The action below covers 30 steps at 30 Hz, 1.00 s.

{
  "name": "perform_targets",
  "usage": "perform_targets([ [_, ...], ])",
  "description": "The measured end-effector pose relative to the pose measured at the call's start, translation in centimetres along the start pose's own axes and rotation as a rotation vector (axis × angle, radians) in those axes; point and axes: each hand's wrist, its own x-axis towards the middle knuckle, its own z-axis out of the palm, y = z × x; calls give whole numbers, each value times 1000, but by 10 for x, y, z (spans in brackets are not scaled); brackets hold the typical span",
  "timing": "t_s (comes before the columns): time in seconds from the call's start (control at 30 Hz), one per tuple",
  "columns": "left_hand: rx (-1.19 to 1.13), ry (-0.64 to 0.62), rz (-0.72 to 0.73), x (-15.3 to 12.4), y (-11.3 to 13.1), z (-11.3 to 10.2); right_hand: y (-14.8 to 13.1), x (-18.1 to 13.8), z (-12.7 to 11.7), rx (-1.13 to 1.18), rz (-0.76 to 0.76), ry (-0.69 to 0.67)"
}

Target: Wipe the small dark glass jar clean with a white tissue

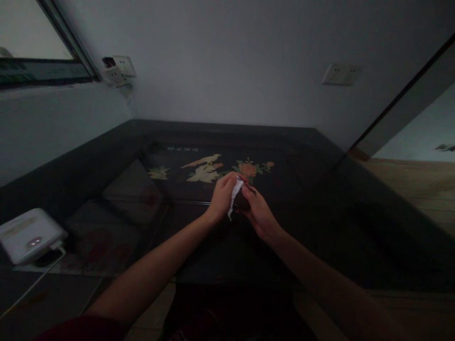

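Both hands meet over the middle of a dark, glossy table (220,255). My left hand (222,193) is closed round a crumpled white tissue (237,186), one thin end of which hangs down. Against the tissue, my right hand (260,210) grips a small dark, rounded object (242,201). The dim light and the fingers hide what kind of object it is. Just beyond the hands, a pink flower (248,168) and a pale bird pattern (202,169) decorate the tabletop.
At the left edge of the table sits a white box-like device (30,234) with a cable (33,283) running off it. Wall sockets (341,74) are on the back wall, with more sockets (122,66) near the window. The table's back edge meets the wall.
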Motion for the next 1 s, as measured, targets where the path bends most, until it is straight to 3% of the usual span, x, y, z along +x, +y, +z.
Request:
perform_targets([
  [1.0, 29, -20, -30, 2, -2, -3, 3, 2, 0, 69, 35, -5],
])
